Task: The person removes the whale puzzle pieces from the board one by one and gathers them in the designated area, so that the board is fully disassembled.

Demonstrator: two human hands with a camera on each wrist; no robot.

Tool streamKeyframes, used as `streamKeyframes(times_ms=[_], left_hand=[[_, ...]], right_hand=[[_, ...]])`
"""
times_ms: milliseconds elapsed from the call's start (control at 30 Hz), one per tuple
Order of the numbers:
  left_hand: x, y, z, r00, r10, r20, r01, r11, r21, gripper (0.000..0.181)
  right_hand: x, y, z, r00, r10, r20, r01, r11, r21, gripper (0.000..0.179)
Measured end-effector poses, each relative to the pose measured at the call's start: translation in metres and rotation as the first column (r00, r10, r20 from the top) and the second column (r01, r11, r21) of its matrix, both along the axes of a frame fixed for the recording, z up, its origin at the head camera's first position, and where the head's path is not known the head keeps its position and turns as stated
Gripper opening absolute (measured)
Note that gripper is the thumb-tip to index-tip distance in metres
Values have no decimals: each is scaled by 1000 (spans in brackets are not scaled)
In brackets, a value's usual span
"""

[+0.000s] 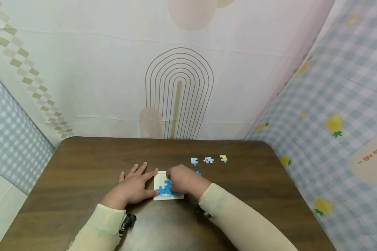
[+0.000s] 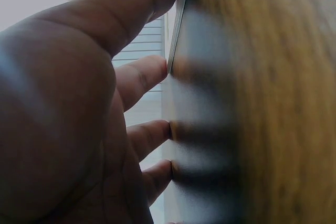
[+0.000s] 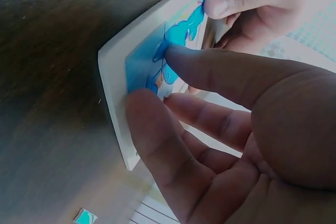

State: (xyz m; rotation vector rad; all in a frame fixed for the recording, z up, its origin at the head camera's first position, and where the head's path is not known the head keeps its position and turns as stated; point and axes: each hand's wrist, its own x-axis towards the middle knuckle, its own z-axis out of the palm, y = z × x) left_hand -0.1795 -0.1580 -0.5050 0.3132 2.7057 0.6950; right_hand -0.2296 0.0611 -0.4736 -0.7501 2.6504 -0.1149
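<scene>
A small white-framed puzzle tray (image 1: 169,198) lies on the table, blue puzzle pieces (image 1: 164,190) filling its near part. My left hand (image 1: 133,188) is spread at the tray's left side, thumb and index finger touching the frame and the other fingers resting on the table. Over the tray's right side, my right hand (image 1: 183,179) curls its fingers down. Its thumb and index finger (image 3: 149,114) pinch a blue puzzle piece (image 3: 153,83) low inside the frame, seen in the right wrist view. The fingers hide part of that piece.
Beyond the right hand lie three loose puzzle pieces (image 1: 208,160) in a row. Another blue piece (image 1: 198,173) lies nearer, partly hidden by that hand. The brown table (image 1: 254,195) meets a patterned cloth (image 1: 113,87) at its far edge.
</scene>
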Motion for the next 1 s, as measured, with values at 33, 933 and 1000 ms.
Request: streamKeyframes(times_ms=[33,933,1000], left_hand=[[0,0,0,1000,1,-2,-1,1000,1,90],[-1,0,-1,1000,-1,-11,1,1000,-8,90],[-1,0,0,1000,-2,-9,2,1000,-8,90]], right_hand=[[0,0,0,1000,-5,-2,5,1000,-2,30],[5,3,-2,998,-52,24,54,996,-77,29],[8,5,-2,999,-46,4,46,994,-97,28]])
